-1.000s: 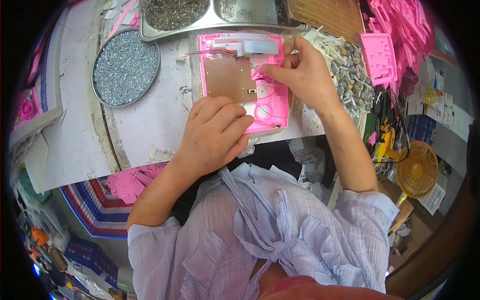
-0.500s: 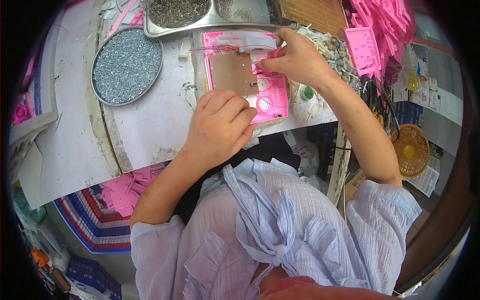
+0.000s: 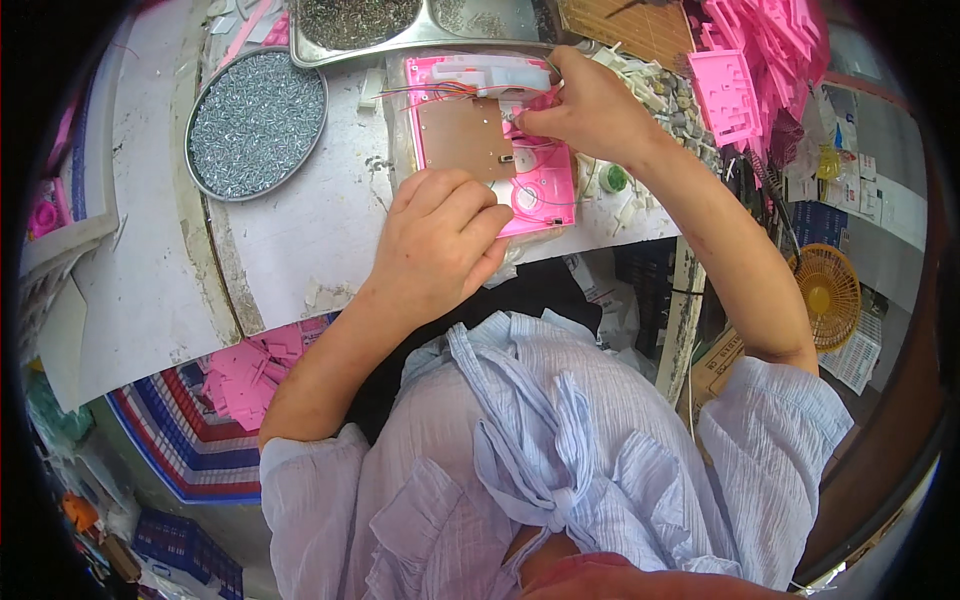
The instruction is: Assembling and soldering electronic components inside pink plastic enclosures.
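Observation:
A pink plastic housing lies open on the worktable under both hands. Inside it sits a flat brown board, with thin coloured wires running along its far edge beside a whitish translucent part. My left hand is closed, its curled fingers at the near left corner of the housing and board; the fingertips are partly hidden. My right hand grips the housing's far right side, thumb reaching inward beside the board and forefinger at the far corner. Anything small under that thumb is hidden.
Left of the housing stands a round tray of small screws. A divided metal tray holds more small metal parts at the back. Pink plastic parts are heaped at the far right, near white pieces and a green-topped small container.
Both hands have shifted slightly away from me, keeping nearly the same hold. The housing has moved very little. A dark object now shows at the far edge above the brown mat.

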`<state>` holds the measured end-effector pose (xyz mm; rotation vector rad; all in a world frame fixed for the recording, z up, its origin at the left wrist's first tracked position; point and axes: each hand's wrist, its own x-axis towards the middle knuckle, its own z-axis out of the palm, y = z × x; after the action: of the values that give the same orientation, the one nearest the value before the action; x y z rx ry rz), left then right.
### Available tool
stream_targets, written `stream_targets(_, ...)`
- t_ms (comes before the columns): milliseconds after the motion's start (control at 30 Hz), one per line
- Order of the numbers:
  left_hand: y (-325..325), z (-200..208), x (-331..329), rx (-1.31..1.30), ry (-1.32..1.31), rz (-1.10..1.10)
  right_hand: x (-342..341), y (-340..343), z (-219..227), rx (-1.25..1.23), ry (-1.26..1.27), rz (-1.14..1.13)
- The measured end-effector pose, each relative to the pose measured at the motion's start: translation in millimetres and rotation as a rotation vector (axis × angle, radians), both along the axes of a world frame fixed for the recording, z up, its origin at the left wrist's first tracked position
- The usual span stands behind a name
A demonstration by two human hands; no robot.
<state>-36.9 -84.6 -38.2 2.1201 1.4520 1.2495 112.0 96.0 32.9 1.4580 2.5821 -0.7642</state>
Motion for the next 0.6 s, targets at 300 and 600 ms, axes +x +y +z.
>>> stream_targets(300,27,34,-11,0.059,0.179,0.086,0,0,-1,-0.005,0.0,-0.024)
stream_targets(600,63,33,-25,0.048,0.466,-0.013,-1,5,3,-0.048,0.025,0.019)
